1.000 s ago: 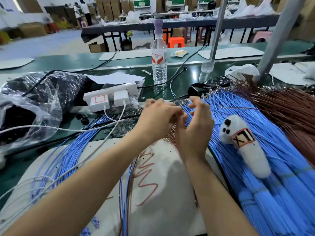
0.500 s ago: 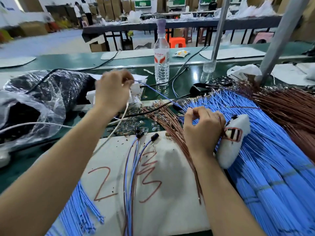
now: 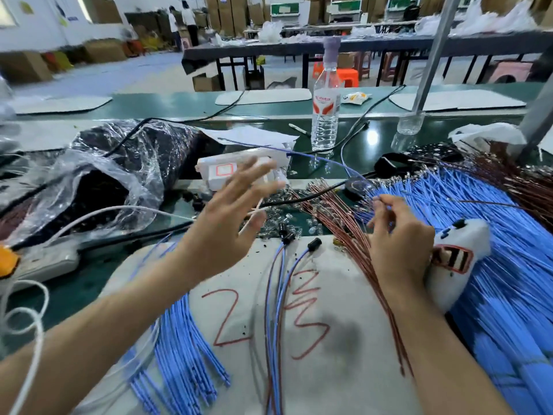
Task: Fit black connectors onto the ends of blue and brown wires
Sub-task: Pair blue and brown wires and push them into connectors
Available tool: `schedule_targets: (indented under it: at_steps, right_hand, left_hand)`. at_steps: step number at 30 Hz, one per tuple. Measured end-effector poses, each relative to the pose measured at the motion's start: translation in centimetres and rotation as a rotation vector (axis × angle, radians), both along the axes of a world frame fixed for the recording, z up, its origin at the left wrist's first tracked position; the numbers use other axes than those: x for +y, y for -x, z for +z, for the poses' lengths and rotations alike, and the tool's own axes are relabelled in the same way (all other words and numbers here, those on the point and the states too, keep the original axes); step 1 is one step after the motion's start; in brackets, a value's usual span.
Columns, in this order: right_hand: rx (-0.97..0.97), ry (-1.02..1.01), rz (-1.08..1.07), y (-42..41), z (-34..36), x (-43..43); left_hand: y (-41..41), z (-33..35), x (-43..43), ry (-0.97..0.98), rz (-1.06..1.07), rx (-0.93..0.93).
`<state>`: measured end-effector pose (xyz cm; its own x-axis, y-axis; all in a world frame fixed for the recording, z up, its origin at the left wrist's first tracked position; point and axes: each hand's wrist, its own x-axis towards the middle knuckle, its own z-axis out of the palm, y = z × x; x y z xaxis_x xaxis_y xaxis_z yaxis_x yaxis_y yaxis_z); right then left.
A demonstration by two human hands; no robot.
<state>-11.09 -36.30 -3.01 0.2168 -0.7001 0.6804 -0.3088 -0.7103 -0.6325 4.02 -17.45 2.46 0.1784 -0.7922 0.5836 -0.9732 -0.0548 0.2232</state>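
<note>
Blue plastic-coated wires (image 3: pixel 493 295) are lying in a thick heap to the right of the pale flat board marked with red numerals (image 3: pixel 344 369), and thin brown wires (image 3: pixel 338 235) are fanning across that board's far right corner. At the board's far edge two small black plastic connectors (image 3: pixel 314 244) are sitting already fitted on wire pairs that are trailing back along its middle. The right hand (image 3: pixel 398 241) is hovering over the brown fan with its fingers curled and its fingertips (image 3: pixel 384 205) drawn together as if pinching a single strand, though I cannot tell whether a wire is actually between them. The left hand (image 3: pixel 227 232) is hanging above the board's far left corner, blurred, with fingers spread wide and holding nothing. By the look of it, a fresh pair is being gathered. The spread hand is hanging close to a white cable (image 3: pixel 113 207) and a white power strip (image 3: pixel 239 169) beyond the board, so a sweep could snag either one. The right hand could drag out several tangled brown strands instead of one, scattering the fan over the finished pairs.
</note>
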Motion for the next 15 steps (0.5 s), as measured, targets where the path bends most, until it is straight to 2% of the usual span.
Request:
schedule_targets:
  at_steps: [2, 5, 9, 12, 15]
  right_hand:
    - [-0.039, -0.054, 0.034, -0.1, -0.1, 0.1]
    - [-0.135, -0.158, 0.068, -0.3, 0.3, 0.7]
    - [-0.281, -0.252, 0.147, -0.9, 0.8, 1.9]
    - [-0.373, -0.34, 0.311, -1.6, 1.2, 3.5]
    - [-0.365, -0.459, 0.499, -2.4, 1.2, 5.4]
  left_hand:
    - [0.9, -2.2, 2.3, -0.157, -0.124, 0.023]
    - [-0.1, -3.5, 6.0, -0.281, -0.167, 0.046]
    - [-3.1, -3.2, 10.7, -0.366, -0.244, -0.135]
    - [-6.8, -3.0, 12.4, -0.415, -0.061, -0.197]
    - [-9.9, -3.1, 12.4, -0.305, 0.28, -0.038]
